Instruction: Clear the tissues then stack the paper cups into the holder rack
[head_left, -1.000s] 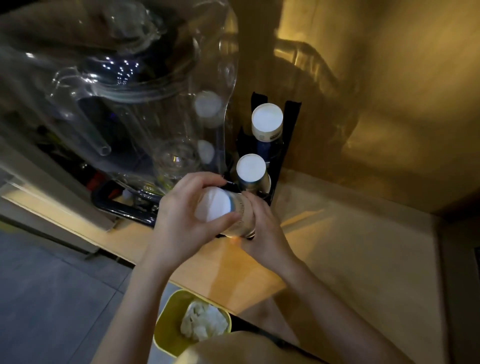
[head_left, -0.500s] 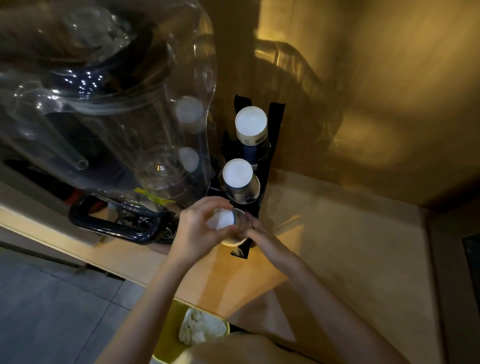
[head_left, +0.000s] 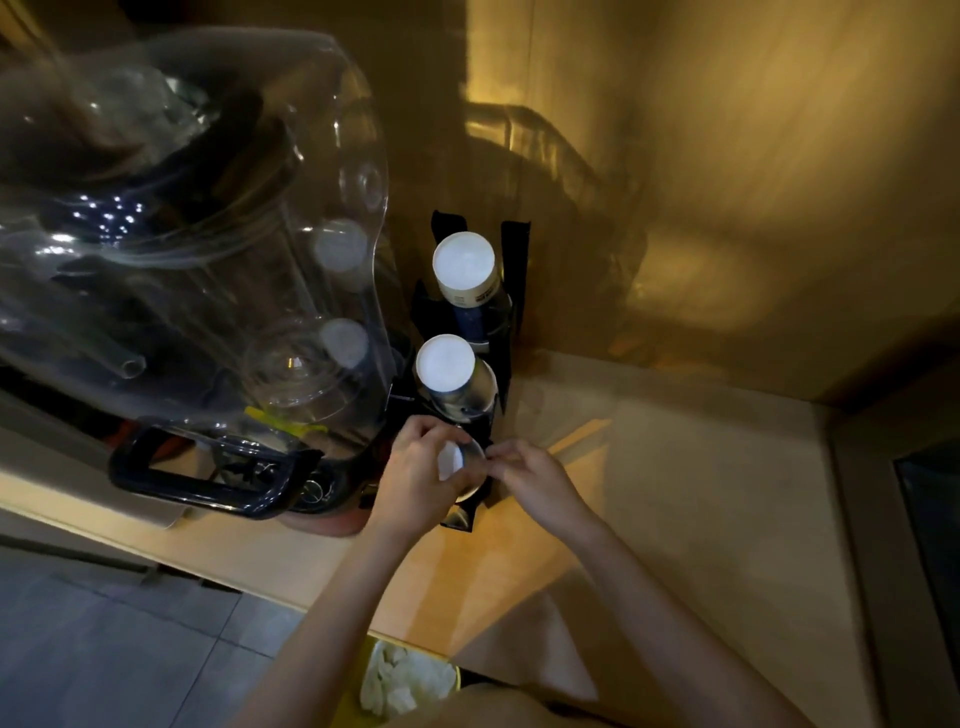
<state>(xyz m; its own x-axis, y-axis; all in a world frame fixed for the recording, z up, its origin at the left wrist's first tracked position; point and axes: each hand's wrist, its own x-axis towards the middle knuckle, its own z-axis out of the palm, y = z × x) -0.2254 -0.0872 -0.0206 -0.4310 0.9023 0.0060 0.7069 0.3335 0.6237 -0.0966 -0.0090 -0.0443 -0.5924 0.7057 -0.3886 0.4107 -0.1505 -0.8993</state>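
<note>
Now both my left hand (head_left: 415, 480) and right hand (head_left: 535, 480), gripping the paper cup (head_left: 457, 460), have lowered it into the rack (head_left: 514, 291), nearly seated.

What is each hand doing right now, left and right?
Left hand: fingers closed around the paper cup at the holder rack.
Right hand: fingertips on the same cup's side; a full grip cannot be told.

No readable text; dark print on band of rear paper cup (head_left: 466, 273) (too blurred to read).
</note>
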